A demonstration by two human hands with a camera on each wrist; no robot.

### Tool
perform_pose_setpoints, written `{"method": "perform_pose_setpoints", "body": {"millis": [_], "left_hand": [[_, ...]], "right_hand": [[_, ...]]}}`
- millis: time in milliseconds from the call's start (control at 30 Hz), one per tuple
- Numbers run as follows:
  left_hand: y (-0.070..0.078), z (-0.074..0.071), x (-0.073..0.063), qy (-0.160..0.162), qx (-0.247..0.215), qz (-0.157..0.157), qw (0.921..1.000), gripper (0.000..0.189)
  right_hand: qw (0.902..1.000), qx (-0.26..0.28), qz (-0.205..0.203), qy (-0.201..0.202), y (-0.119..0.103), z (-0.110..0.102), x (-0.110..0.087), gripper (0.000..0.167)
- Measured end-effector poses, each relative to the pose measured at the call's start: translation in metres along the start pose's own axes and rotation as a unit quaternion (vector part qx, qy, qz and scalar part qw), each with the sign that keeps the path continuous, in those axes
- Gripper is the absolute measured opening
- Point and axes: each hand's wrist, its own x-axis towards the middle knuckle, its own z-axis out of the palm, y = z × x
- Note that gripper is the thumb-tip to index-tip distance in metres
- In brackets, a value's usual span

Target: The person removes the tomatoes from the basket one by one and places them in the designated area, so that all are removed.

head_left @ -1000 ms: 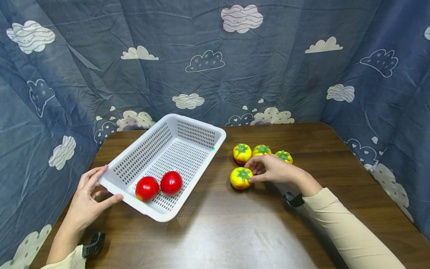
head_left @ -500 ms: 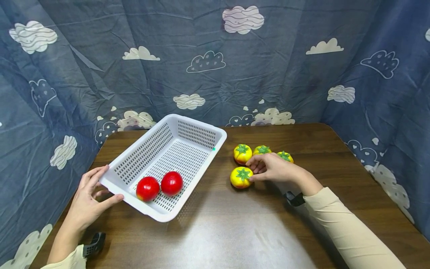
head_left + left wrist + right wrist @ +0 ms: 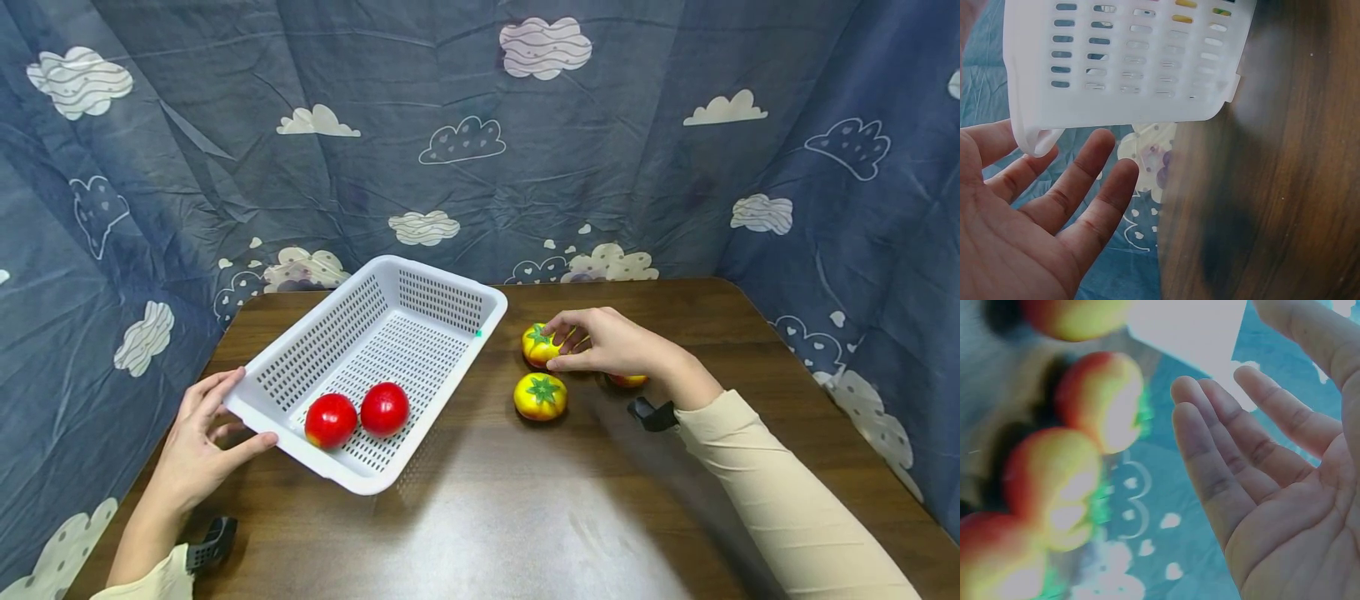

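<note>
A white perforated plastic basket (image 3: 360, 367) stands left of centre in the head view. My left hand (image 3: 187, 446) holds its near left corner by the rim, thumb on the near edge. In the left wrist view, some fingers (image 3: 1097, 215) extend below that rim. Two round red fruits (image 3: 331, 421) lie inside at the near end. My right hand (image 3: 607, 342) hovers over a group of yellow-and-red fruits with green leafy tops, its fingers bent and nothing between them. The nearest yellow fruit (image 3: 540, 397) lies just below its thumb; another yellow fruit (image 3: 537, 346) sits behind the fingertips.
One more yellow fruit (image 3: 628, 381) shows partly under the right wrist. Several yellow-red fruits, such as this one (image 3: 1054, 487), appear blurred in the right wrist view. The brown wooden table (image 3: 480, 517) meets a dark blue cloud-printed curtain (image 3: 465, 200) at the back.
My right hand has risen off the nearest yellow fruit and moved back, up and slightly left. That fruit stays in place. My left hand and the basket keep their position.
</note>
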Motion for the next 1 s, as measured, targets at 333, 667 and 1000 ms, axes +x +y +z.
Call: {"method": "perform_pose_setpoints", "body": {"millis": [333, 667, 1000], "left_hand": [[0.001, 0.0, 0.0, -0.002, 0.007, -0.006, 1.0, 0.101], [-0.001, 0.0, -0.001, 0.002, 0.004, 0.0, 1.0, 0.102], [-0.002, 0.001, -0.001, 0.005, -0.002, 0.008, 1.0, 0.103]], "right_hand": [[0.9989, -0.007, -0.044, -0.018, -0.051, -0.011, 0.038, 0.045], [0.9926, -0.006, -0.094, -0.076, -0.095, 0.009, 0.077, 0.044], [0.9834, -0.058, -0.115, -0.128, -0.133, 0.04, 0.11, 0.04]]}}
